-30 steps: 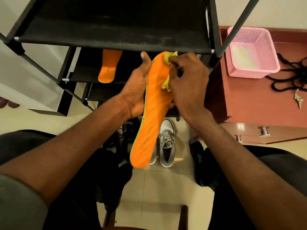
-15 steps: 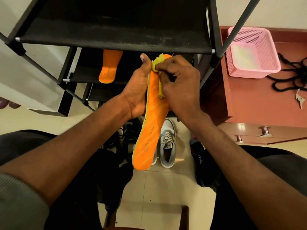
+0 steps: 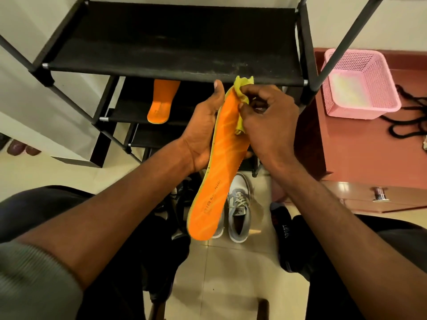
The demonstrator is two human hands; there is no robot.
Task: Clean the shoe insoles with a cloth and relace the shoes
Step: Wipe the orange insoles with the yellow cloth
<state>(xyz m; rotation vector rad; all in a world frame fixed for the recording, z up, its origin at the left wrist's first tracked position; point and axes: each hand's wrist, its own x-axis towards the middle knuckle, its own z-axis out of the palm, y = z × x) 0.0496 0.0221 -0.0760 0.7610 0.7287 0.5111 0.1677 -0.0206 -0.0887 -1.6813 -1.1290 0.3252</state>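
My left hand (image 3: 203, 132) grips an orange insole (image 3: 219, 172) by its upper half, holding it upright over my lap with the heel end down. My right hand (image 3: 270, 125) pinches a small yellow cloth (image 3: 242, 88) against the insole's toe end. A second orange insole (image 3: 161, 100) lies on the middle shelf of the black rack. A grey and white shoe (image 3: 239, 211) stands on the tiled floor below, with laces in it; its partner is mostly hidden behind the held insole.
The black shoe rack (image 3: 175, 42) stands straight ahead. To the right is a reddish cabinet (image 3: 360, 153) with a pink basket (image 3: 360, 84) and black laces (image 3: 409, 118) on top. Dark shoes (image 3: 180, 195) sit on the floor left of the grey one.
My right hand with the cloth has stayed at the insole's toe end, rubbing in small moves. The insole has tilted slightly, turning its face towards me again.
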